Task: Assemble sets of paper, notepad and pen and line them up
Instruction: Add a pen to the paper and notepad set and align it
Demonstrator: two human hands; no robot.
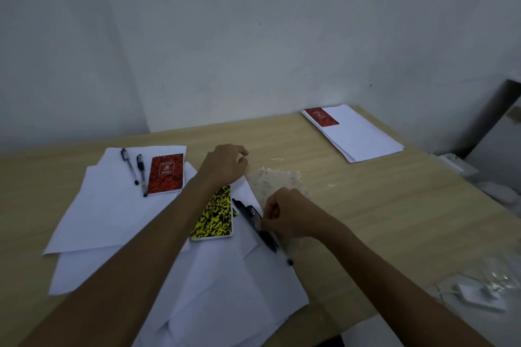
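Observation:
My left hand (224,163) hovers with curled fingers at the far corner of a white sheet, just past a yellow-and-black notepad (215,214); whether it pinches the paper is unclear. My right hand (284,214) is closed beside several black pens (258,222) lying on loose white sheets (239,276), fingertips touching one pen. To the left, a red notepad (165,173) and two pens (135,170) lie on more paper (98,205). At the far right, a red notepad (321,116) sits on a neat paper stack (363,138).
The wooden table (366,205) meets a white wall at the back. A translucent crumpled plastic wrap (270,180) lies between my hands. Clear packaging and a white item (476,293) lie at the table's right front edge. A dark opening (496,113) is at right.

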